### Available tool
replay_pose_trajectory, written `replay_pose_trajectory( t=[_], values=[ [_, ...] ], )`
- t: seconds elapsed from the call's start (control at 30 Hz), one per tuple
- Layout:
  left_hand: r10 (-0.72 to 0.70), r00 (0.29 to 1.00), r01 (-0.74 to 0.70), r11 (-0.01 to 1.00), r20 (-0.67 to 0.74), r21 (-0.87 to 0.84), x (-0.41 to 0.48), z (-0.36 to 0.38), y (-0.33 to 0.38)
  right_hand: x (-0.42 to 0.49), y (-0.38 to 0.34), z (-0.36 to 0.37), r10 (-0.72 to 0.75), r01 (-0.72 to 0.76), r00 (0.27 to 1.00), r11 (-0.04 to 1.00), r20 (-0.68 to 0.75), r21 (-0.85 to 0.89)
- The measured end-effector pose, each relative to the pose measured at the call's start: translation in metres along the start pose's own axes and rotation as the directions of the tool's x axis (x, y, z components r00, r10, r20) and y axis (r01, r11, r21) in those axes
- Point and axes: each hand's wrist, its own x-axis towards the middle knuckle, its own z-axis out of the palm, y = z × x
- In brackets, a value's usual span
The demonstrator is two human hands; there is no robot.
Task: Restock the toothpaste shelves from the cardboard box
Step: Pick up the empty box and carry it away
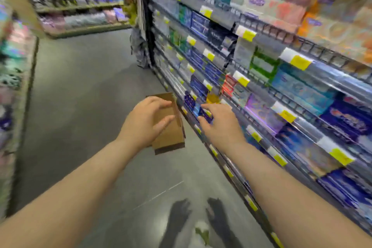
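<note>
A small brown cardboard box (171,138) is low beside the foot of the toothpaste shelves (298,127), its top facing me. My left hand (144,123) reaches out over it with fingers straight and spread; whether it touches the box is unclear. My right hand (220,125) stretches toward a low shelf, fingers extended at a dark blue toothpaste carton (204,114). Blur hides whether those fingertips touch the carton. The shelves on the right hold rows of blue, teal, purple and orange cartons behind yellow price tags (286,116).
The grey aisle floor (84,106) runs ahead and to the left. Another shelving unit (12,86) lines the left side, and more shelves (80,6) cross the far end. A person (138,48) stands by the shelf end ahead.
</note>
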Motion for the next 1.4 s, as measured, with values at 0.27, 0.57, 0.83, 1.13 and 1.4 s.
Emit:
replay_pose_trajectory(
  t=[0.27, 0.57, 0.83, 1.13, 1.4],
  values=[
    [-0.17, 0.984, 0.172, 0.985, -0.055, 0.028, 0.084, 0.001, -0.106, 0.145, 0.007, 0.081, -0.052, 0.047, 0.988, 0.998, 0.144, 0.04],
    [-0.327, 0.944, 0.327, 0.945, -0.032, -0.011, 0.185, 0.011, -0.225, 0.297, 0.003, 0.166, -0.084, 0.079, 0.95, 0.996, 0.301, 0.028],
    [-0.333, 0.93, 0.339, 0.941, 0.154, -0.011, 0.288, 0.068, -0.374, 0.409, 0.032, 0.285, 0.113, -0.097, 0.919, 0.993, 0.379, -0.062],
    [-0.522, 0.82, 0.542, 0.84, 0.237, -0.024, 0.307, 0.213, -0.489, 0.435, 0.152, 0.425, 0.313, -0.297, 0.856, 0.949, 0.411, -0.105],
    [-0.707, 0.652, 0.729, 0.684, 0.275, 0.029, 0.233, 0.431, -0.582, 0.392, 0.298, 0.609, 0.376, -0.377, 0.787, 0.921, 0.488, -0.102]
  ],
)
